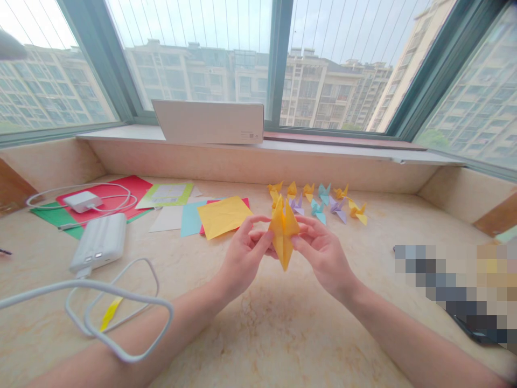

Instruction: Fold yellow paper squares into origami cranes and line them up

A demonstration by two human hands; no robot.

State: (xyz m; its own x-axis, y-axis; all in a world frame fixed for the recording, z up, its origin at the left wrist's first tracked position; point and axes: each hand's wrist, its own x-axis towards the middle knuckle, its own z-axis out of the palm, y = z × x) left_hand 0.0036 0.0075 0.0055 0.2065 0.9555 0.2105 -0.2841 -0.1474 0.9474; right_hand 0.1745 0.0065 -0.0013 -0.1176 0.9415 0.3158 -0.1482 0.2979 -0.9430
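Note:
Between my two hands, above the stone-patterned surface, is a folded yellow origami paper (284, 237). It has a kite shape, with two points up, a slit between them and one point down. My left hand (252, 242) pinches its left edge, thumb on the front and fingers behind. On the right edge, my right hand (317, 245) grips it the same way. Just beyond the paper stand several small folded paper cranes in yellow, blue and purple, among them a blue crane (318, 210) and a yellow crane (357, 212). The held paper partly hides the nearest ones.
Flat yellow paper (224, 216) tops a stack left of centre. Farther left lie red paper (139, 189), a white charger (83, 201) and a power bank (100, 242) with a looping cable (133, 293). A white box (212, 123) stands on the sill. A pixelated patch covers the right side.

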